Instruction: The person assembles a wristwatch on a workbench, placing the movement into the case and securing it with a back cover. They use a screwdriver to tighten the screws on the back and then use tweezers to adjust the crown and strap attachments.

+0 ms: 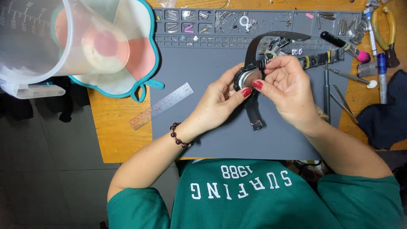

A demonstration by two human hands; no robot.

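A wristwatch [249,77] with a black strap is held above the grey work mat [195,127], its back facing up. My left hand [220,99] grips the watch case from the left, thumb pressed on it. My right hand [286,89] holds it from the right, thumb on the case back and fingers curled near the upper strap. One strap end [254,116] with a metal buckle hangs down between my hands; the other [275,37] arches up over the mat.
The mat's top tray [254,21] holds several small metal parts. Tweezers, a screwdriver [326,91], a pink-tipped brush [345,46] and yellow pliers [383,25] lie at right. A metal ruler [161,106] lies at left. A clear measuring jug [46,38] stands at upper left.
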